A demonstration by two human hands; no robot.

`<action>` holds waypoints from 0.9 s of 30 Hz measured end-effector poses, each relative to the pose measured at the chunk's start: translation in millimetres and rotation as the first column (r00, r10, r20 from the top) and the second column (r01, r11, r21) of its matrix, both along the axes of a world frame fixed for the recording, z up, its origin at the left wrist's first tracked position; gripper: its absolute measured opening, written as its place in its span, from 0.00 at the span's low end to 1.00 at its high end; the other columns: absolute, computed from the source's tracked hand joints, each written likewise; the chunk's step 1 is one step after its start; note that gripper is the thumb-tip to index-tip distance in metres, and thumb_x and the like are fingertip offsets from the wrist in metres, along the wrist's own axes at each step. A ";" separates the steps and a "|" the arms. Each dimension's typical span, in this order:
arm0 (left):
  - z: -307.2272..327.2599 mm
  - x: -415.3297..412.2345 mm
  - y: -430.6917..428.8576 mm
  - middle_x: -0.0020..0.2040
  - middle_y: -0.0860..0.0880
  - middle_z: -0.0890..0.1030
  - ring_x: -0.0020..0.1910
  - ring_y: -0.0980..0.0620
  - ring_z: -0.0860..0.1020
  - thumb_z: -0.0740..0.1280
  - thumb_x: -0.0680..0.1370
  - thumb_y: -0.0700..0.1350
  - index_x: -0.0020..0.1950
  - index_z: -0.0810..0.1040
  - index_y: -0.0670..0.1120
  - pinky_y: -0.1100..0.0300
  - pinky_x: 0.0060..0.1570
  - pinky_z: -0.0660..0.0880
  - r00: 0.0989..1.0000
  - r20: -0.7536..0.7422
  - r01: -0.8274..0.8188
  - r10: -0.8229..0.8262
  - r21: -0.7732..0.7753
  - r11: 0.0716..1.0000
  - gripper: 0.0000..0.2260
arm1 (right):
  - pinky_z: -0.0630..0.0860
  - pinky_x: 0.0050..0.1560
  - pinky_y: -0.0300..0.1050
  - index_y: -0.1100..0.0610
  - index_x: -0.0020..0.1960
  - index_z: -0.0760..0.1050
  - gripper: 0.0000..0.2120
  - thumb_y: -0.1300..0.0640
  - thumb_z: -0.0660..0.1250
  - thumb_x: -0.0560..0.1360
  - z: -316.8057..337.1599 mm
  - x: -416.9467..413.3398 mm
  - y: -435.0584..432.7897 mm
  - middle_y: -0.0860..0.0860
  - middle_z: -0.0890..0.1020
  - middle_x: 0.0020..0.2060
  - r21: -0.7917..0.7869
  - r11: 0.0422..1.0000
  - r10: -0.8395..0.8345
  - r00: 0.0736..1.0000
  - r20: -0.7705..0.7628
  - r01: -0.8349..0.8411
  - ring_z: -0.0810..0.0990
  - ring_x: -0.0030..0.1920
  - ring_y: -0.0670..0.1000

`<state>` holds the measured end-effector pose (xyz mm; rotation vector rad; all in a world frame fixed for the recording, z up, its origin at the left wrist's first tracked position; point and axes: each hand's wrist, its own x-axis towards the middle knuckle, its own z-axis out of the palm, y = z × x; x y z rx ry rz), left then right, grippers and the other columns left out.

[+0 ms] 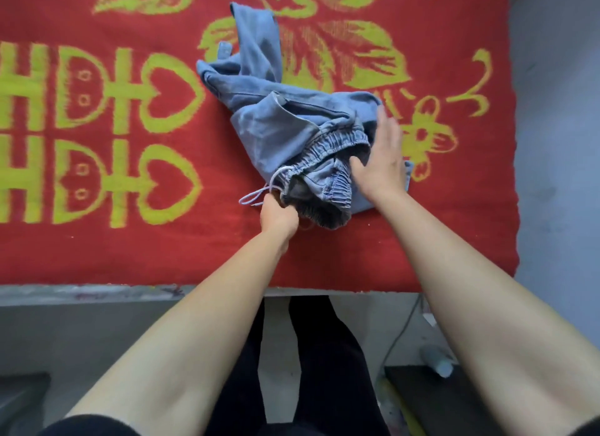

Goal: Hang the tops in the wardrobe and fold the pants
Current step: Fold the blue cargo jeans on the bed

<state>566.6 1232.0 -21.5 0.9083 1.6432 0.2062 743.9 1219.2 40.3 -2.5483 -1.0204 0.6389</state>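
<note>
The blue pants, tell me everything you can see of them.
The blue pants look like pale washed denim, with a gathered elastic waistband and a light drawstring. They lie crumpled, unfolded, on the red blanket, one leg trailing away. The left hand grips the waistband near the drawstring; the right hand, fingers straight, rests on the fabric.

A red blanket [162, 241] patterned with yellow-green flowers, hearts and characters covers the grey table [81, 294] up to its near edge. Below the near right corner, a clear bottle [438, 361] lies near a thin cable [402, 331].
</note>
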 end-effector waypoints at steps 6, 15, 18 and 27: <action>74.0 -24.2 46.0 0.47 0.43 0.75 0.47 0.43 0.73 0.55 0.77 0.35 0.57 0.66 0.43 0.53 0.47 0.68 0.984 -0.170 0.082 -0.053 0.172 0.982 0.10 | 0.72 0.57 0.54 0.57 0.60 0.73 0.14 0.53 0.66 0.77 17.6 -19.2 24.1 0.59 0.72 0.60 -0.166 0.931 0.343 0.936 0.083 -0.326 0.74 0.60 0.63; 167.1 -98.2 118.1 0.45 0.37 0.77 0.47 0.33 0.75 0.52 0.80 0.38 0.54 0.65 0.44 0.48 0.41 0.62 0.884 -0.444 0.388 -0.146 0.524 0.758 0.05 | 0.72 0.59 0.51 0.56 0.65 0.75 0.16 0.53 0.63 0.79 25.6 -63.6 101.2 0.59 0.81 0.59 0.060 0.981 0.192 0.973 -0.128 -0.186 0.77 0.62 0.60; 170.0 -123.9 124.7 0.47 0.38 0.78 0.47 0.33 0.76 0.52 0.82 0.40 0.56 0.67 0.43 0.48 0.41 0.65 0.861 -0.491 0.423 -0.133 0.547 0.723 0.07 | 0.70 0.58 0.50 0.58 0.59 0.76 0.13 0.54 0.63 0.78 28.3 -82.9 111.1 0.59 0.79 0.58 0.091 0.983 0.173 0.976 -0.133 -0.162 0.76 0.61 0.60; 223.2 -184.5 124.5 0.34 0.50 0.76 0.34 0.50 0.75 0.69 0.77 0.51 0.55 0.72 0.49 0.54 0.37 0.71 0.837 -0.377 0.547 -0.396 0.565 0.617 0.11 | 0.73 0.52 0.54 0.63 0.61 0.70 0.12 0.62 0.58 0.79 57.1 -117.3 120.6 0.66 0.79 0.57 -0.051 0.951 0.305 0.952 0.023 -0.304 0.77 0.59 0.66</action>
